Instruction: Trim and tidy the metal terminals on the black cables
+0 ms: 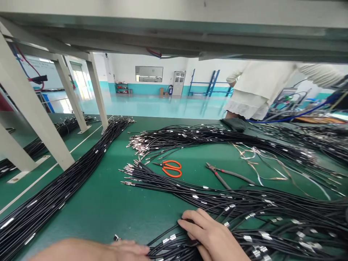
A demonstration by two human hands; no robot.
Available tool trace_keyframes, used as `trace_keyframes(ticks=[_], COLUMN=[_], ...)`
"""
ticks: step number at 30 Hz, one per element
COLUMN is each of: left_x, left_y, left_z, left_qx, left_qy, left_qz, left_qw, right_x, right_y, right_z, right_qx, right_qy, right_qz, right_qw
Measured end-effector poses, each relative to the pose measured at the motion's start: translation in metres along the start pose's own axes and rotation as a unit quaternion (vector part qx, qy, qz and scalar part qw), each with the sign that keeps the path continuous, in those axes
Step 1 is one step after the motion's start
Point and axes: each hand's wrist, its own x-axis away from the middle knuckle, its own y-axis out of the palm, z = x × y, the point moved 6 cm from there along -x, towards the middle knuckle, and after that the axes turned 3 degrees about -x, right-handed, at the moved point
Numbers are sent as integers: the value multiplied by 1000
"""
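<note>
At the bottom edge, my left hand [119, 251] is partly cut off, its fingers closed over the ends of some black cables. A small metal cable terminal [116, 237] sticks out above it. My right hand [208, 232] is closed on the same loose bunch of black cables [170, 239], fingers bent over them and thumb tucked below. Silvery sleeves or labels dot these cables. Beyond my hands lies another black cable bundle [163, 181] with metal terminals at its left end. Orange-handled scissors [172, 169] and grey-handled cutting pliers [217, 172] rest on the green table [108, 203].
A long cable bundle [81, 174] runs along the left, beside white metal legs [54, 145]. Another bundle [190, 134] lies across the back. Loose pale strips [272, 168] lie at the right. A shelf [174, 29] hangs low overhead. A person [258, 83] stands across the table.
</note>
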Motion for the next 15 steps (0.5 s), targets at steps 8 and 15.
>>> trace_keyframes(ticks=[8, 15], left_x=[-65, -78], left_y=[-36, -12], left_z=[-18, -27], left_qx=[-299, -550], left_qy=[-26, 146], left_qz=[99, 171], left_qw=[949, 804], right_x=[5, 6], right_y=[5, 6], right_z=[-2, 0], right_qx=[31, 70], right_qy=[10, 11], right_qz=[-4, -12], right_qw=[999, 997])
